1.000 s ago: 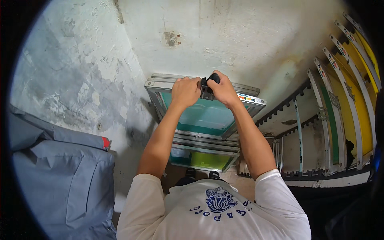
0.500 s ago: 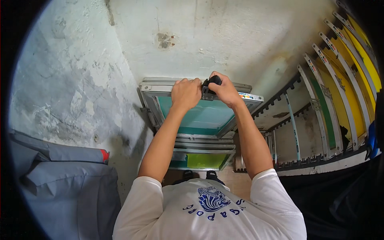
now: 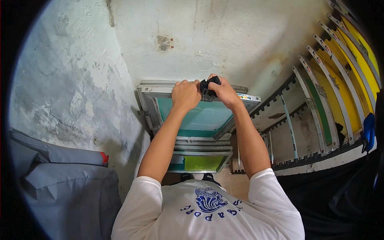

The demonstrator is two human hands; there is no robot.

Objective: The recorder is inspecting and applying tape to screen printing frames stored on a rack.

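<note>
View looking down on a person in a white T-shirt [image 3: 208, 218] with a blue print, both bare arms stretched forward. The task's main thing, a silver-framed silkscreen [image 3: 194, 114] with teal mesh, stands against other frames near the corner of two worn, stained walls [image 3: 224, 44]. At the middle of its top rail is a black fitting [image 3: 209, 85], its exact kind unclear. The right hand [image 3: 224, 92] has its grip closed on this fitting. The left hand [image 3: 186, 95] lies just beside it, fingers bent over the top rail; their tips are hidden, so whether that grip is clamped cannot be told. Nearer the person's feet, a second frame [image 3: 203, 163] shows a lime-green panel. To the right, a rack [image 3: 308, 160] holds upright frames with yellow and green panels; grey fabric [image 3: 76, 196] hangs at left.
</note>
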